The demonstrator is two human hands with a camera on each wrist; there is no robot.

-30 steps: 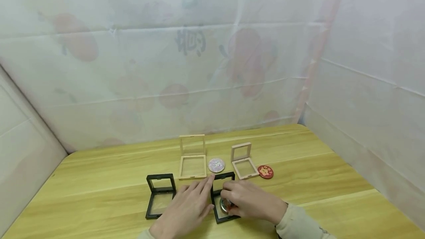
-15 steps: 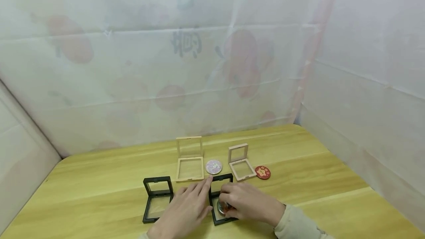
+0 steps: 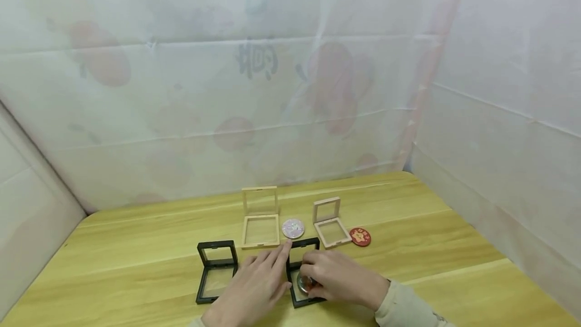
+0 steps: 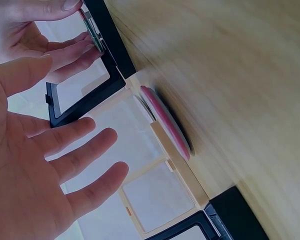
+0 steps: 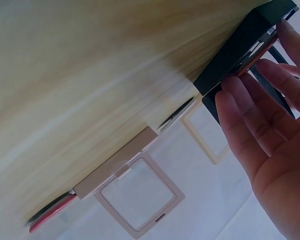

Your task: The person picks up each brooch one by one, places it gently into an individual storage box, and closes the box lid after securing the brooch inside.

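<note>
My right hand (image 3: 338, 274) pinches a round badge (image 3: 303, 284) with a shiny rim between thumb and fingers, over the base of an open black display frame (image 3: 305, 241). The right wrist view shows the badge's orange-brown edge (image 5: 258, 56) right at the frame's base; part of its face is hidden by the fingers. My left hand (image 3: 256, 286) lies palm down with fingers extended, its index fingertip and thumb close to the left side of that frame. In the left wrist view the left hand (image 4: 40, 165) holds nothing.
Left of the hands stands another open black frame (image 3: 217, 244), partly covered by the left hand. Behind are a larger beige frame (image 3: 262, 230), a lilac glittery badge (image 3: 293, 228), a small pinkish frame (image 3: 333, 232) and a red badge (image 3: 360, 236). A cloth wall (image 3: 181, 115) borders the table.
The head view has shifted slightly. Both hands, the pinched badge and the frames keep nearly the same places relative to each other.
</note>
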